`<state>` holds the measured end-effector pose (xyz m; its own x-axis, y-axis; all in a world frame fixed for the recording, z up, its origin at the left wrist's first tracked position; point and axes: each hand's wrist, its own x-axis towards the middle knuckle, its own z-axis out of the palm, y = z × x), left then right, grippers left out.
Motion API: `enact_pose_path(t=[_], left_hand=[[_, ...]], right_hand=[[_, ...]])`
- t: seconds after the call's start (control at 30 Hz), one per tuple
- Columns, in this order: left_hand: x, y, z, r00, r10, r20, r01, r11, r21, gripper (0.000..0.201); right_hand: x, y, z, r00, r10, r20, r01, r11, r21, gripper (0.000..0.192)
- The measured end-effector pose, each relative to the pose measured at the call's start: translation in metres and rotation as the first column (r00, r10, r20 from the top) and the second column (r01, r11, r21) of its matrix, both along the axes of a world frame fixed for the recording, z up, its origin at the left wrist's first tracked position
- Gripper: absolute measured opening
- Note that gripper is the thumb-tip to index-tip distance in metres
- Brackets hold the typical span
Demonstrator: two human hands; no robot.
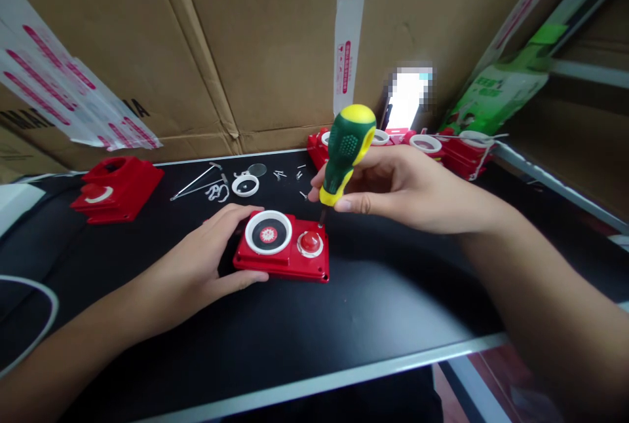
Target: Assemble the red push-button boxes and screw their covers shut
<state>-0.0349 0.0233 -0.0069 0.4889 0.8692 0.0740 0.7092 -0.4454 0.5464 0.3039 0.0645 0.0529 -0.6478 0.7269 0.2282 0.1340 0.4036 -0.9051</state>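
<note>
A red plastic box (265, 266) with a white-ringed round dial (268, 234) and a red dome button (310, 241) lies on the black table. My left hand (216, 246) grips its left end, thumb along the front side and fingers behind. In my right hand (388, 181) is a green and yellow screwdriver (350, 145), held low on the handle between thumb and fingers. It stands nearly upright, leaning slightly right. Its tip meets a screw (320, 226) at the box's far right corner. Behind the box lie a loose white ring (245, 185) and several small screws (279, 175).
A red housing (118, 188) sits at the left, near thin metal rods (196, 181). At the back right are several red units (457, 151), a bright phone (407, 99) and a green bottle (511, 86). Cardboard boxes (275, 50) wall off the table's (314, 325) back.
</note>
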Motion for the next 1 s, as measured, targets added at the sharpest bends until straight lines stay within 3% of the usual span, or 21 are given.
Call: enact_pose_path(t=[0.2,0.4,0.53,0.63,0.73,0.9,1.0], left_hand=[[-0.001,0.001,0.001,1.000,-0.026,-0.007,0.026,1.000,0.012,0.076],[-0.001,0.002,0.000,0.999,-0.034,0.015,0.034,0.999,0.010,0.077],[-0.003,0.005,0.001,0.999,-0.033,-0.014,0.034,0.999,0.010,0.078],[-0.005,0.006,0.001,1.000,-0.030,-0.007,0.031,0.999,0.020,0.079],[-0.005,0.006,0.000,1.000,-0.027,0.002,0.027,1.000,0.016,0.079],[-0.003,0.006,0.001,1.000,-0.024,-0.010,0.024,1.000,0.010,0.078],[-0.002,0.005,0.002,1.000,-0.024,-0.019,0.024,1.000,-0.002,0.078]], right_hand=[[-0.017,0.000,-0.017,0.982,-0.141,-0.127,0.151,0.986,0.071,0.061],[-0.030,0.000,-0.030,0.954,-0.248,-0.168,0.266,0.960,0.089,0.055],[-0.016,0.004,-0.020,0.993,-0.086,-0.078,0.089,0.995,0.040,0.049],[0.000,0.010,-0.009,0.998,0.051,-0.026,-0.050,0.999,0.020,0.033],[0.009,0.013,-0.003,0.995,0.096,0.011,-0.096,0.994,0.041,0.019],[0.006,0.010,-0.003,0.982,0.189,-0.017,-0.189,0.982,0.014,0.026],[0.002,0.008,-0.006,0.985,0.164,-0.049,-0.163,0.986,0.019,0.017]])
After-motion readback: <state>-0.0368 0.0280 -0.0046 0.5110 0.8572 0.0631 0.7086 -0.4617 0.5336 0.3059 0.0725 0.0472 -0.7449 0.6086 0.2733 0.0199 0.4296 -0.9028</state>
